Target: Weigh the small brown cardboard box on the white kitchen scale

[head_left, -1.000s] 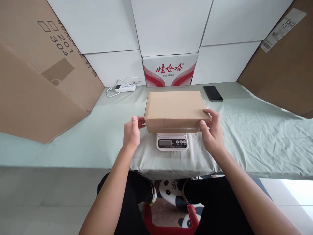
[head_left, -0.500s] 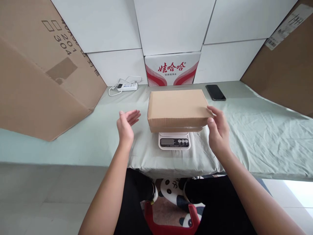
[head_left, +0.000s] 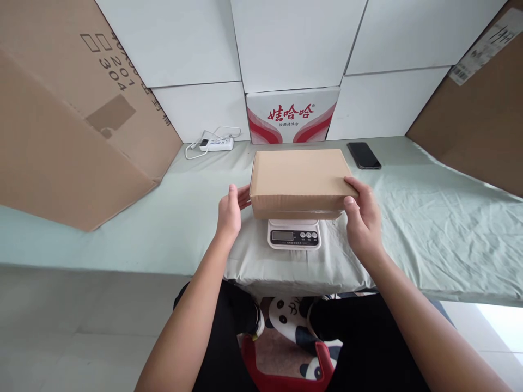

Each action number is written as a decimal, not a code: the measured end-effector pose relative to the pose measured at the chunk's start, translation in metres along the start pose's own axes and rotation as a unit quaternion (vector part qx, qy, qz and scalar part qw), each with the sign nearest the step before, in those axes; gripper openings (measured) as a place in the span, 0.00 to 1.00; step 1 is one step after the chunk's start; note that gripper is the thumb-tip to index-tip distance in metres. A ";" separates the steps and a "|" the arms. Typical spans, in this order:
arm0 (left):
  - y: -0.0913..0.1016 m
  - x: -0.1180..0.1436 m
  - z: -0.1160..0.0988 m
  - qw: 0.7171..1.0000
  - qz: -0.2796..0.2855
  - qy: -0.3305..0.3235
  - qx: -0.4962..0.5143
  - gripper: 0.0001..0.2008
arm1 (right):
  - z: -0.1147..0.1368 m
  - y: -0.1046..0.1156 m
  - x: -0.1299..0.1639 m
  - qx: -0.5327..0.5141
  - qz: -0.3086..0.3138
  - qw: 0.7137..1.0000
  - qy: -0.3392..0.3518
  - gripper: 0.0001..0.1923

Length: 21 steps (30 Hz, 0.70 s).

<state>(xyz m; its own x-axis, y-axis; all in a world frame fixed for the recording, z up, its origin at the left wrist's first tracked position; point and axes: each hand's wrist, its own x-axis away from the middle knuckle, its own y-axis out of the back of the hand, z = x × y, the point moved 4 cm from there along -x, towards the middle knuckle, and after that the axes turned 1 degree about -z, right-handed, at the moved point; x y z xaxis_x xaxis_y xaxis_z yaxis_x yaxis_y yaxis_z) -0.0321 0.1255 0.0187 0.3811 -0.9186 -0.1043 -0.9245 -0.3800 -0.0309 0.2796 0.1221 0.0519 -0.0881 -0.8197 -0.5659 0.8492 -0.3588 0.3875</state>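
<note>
Head view, single item group — a closed brown cardboard box (head_left: 300, 177) sits on a small white kitchen scale (head_left: 294, 235), which stands on the pale green cloth-covered table (head_left: 429, 228) directly ahead of the person, at the near edge. Box long axis: left to right across the view, so its two short ends face the two hands. Left hand (head_left: 230, 209): flat and open, fingers extended, fingertips touching or all but touching the left end near the front corner; whether it presses cannot be told. Right hand (head_left: 363, 212): cupped round the front right corner, thumb on the front face, fingers lying along the right end — in contact, a light hold rather than a closed grasp. Both hands bracket the box from either end, roughly level and about equally near; the right shows the fuller contact. Scale display and buttons show below the box front, unobstructed. Surroundings: a black phone (head_left: 364, 155) on the cloth behind and right of the box; a white power strip (head_left: 216, 144) with cord at the back left; a red-and-white printed carton (head_left: 292, 115) against the white wall; large brown cardboard sheets (head_left: 69, 120) leaning at left and right.
</note>
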 end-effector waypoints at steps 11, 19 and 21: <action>0.008 -0.002 -0.001 0.999 -0.046 -0.011 0.000 0.40 | -0.007 0.004 -0.001 -0.060 -0.021 0.998 -0.021 0.29; 0.010 -0.002 -0.003 0.995 -0.096 0.006 0.034 0.38 | -0.026 0.000 -0.002 -0.181 -0.029 0.969 -0.164 0.28; 0.006 0.000 -0.002 0.995 -0.091 0.011 0.030 0.38 | -0.027 -0.004 -0.002 -0.216 -0.020 0.956 -0.196 0.29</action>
<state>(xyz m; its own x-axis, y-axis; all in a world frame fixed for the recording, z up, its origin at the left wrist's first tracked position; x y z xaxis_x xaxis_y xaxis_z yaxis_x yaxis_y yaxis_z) -0.0381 0.1231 0.0206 0.5417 -0.8377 -0.0690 -0.8389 -0.5337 -0.1064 0.2905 0.1372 0.0321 -0.2409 -0.9439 -0.2258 0.9696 -0.2442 -0.0136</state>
